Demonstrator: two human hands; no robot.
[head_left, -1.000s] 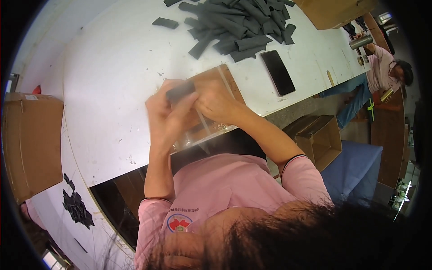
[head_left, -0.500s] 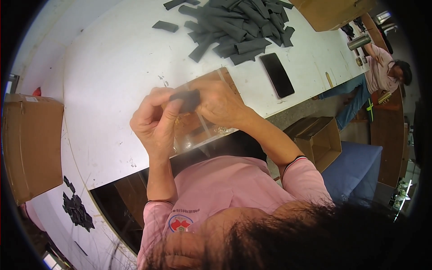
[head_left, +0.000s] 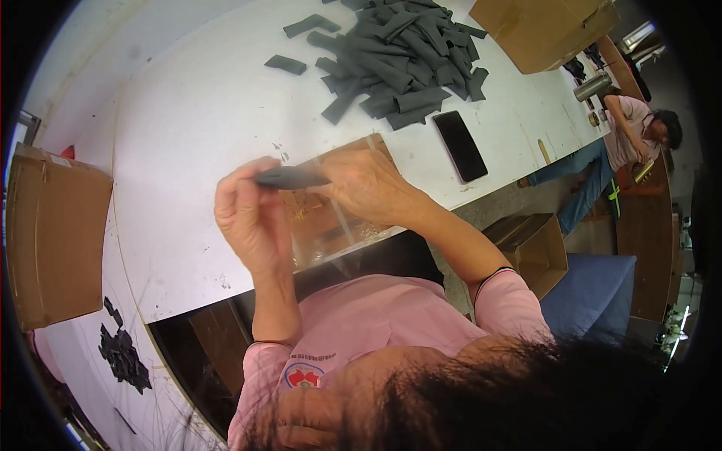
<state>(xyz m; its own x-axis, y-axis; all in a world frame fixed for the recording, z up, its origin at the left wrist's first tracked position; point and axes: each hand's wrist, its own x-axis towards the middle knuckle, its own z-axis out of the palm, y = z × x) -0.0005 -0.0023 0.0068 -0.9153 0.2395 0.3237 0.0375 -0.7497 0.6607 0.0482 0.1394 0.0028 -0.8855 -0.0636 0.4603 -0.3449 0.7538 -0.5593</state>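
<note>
Between my hands is a dark grey, sleeve-like piece of soft material (head_left: pixel 292 177), stretched out sideways over the table's near edge. My left hand (head_left: pixel 252 214) pinches its left end between thumb and fingertips. On the other end, my right hand (head_left: pixel 368 186) is closed with its fingers curled round. Below them lies a brown board (head_left: pixel 331 229) with strips of clear tape, partly covered by my hands. Beyond, a heap of similar dark grey sleeve-like pieces (head_left: pixel 406 60) is piled on the white table (head_left: pixel 188 143). A single grey piece (head_left: pixel 286 65) lies left of the heap.
A black phone (head_left: pixel 460 146) lies right of the board. Cardboard boxes stand at far right (head_left: pixel 545 34), at left (head_left: pixel 60 233) and below the table's right side (head_left: pixel 534 248). Black scraps (head_left: pixel 124 357) lie at lower left. Another person (head_left: pixel 635 135) sits at far right, near a metal flask (head_left: pixel 593 86).
The grey piece, bunched up between my hands before, is now extended lengthwise. My left fingers have shifted to its left end. The view has tilted slightly, so the table appears lower.
</note>
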